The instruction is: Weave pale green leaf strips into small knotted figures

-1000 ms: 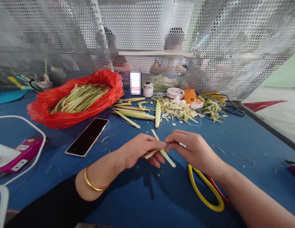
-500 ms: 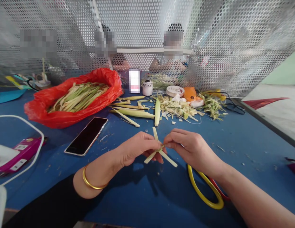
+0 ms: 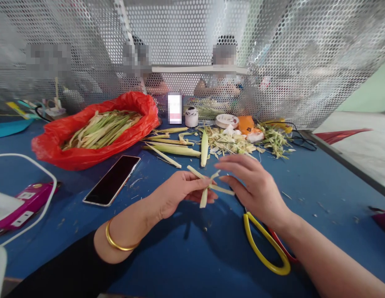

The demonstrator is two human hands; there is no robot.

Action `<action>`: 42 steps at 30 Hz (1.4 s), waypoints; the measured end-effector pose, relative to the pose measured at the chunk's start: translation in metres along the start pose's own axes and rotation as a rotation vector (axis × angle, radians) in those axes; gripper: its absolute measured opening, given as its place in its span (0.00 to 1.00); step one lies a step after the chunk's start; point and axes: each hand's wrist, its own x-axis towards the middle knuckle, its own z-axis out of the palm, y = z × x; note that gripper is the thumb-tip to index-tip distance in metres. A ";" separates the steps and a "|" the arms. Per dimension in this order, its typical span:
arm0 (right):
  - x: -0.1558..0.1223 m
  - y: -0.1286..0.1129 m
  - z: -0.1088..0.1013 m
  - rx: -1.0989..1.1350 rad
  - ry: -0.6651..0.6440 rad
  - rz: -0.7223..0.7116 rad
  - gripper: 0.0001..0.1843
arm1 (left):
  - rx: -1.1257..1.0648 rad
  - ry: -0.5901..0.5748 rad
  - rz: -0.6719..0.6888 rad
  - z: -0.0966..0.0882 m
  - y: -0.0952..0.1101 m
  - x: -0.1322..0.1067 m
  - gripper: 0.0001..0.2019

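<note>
My left hand [image 3: 176,194] pinches two crossed pale green leaf strips [image 3: 204,198] above the blue table [image 3: 192,256]. My right hand [image 3: 253,188] hovers just right of the cross, its fingers apart, with a fingertip close to one strip end. A gold bangle sits on my left wrist. Yellow-handled scissors [image 3: 263,250] lie on the table under my right forearm.
A red plastic bag [image 3: 71,151] full of leaf strips lies at the left rear. A black phone [image 3: 112,179] lies beside it. Loose strips and trimmings [image 3: 229,142], a thread spool [image 3: 191,116] and a tape roll [image 3: 226,120] lie by the perforated metal screen. People sit behind it.
My right hand let go of the strips and spread its fingers. My left hand turned the crossed strips and lifted them slightly.
</note>
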 end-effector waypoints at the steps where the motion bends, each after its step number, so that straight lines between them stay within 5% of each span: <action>1: -0.001 -0.002 -0.002 -0.018 0.110 0.023 0.08 | -0.046 0.001 0.034 0.001 0.000 0.000 0.14; 4: -0.007 -0.012 0.001 0.015 0.242 0.169 0.10 | -0.126 0.036 0.129 0.005 0.000 0.000 0.13; 8: -0.015 -0.020 0.023 0.201 -0.088 0.359 0.11 | -0.214 0.177 0.170 0.012 -0.001 -0.002 0.12; 14: -0.018 -0.018 0.045 0.380 -0.084 0.512 0.16 | -0.256 0.204 0.169 0.021 -0.005 -0.002 0.14; 30: -0.018 -0.022 0.038 0.486 -0.177 0.306 0.14 | -0.234 0.267 0.260 0.020 -0.009 -0.002 0.10; 37: -0.019 -0.022 0.040 0.318 -0.201 0.233 0.16 | -0.208 0.263 0.177 0.014 -0.004 0.000 0.16; 42: -0.015 -0.012 0.024 0.006 0.197 0.201 0.10 | -0.160 0.181 0.092 0.009 0.001 -0.003 0.18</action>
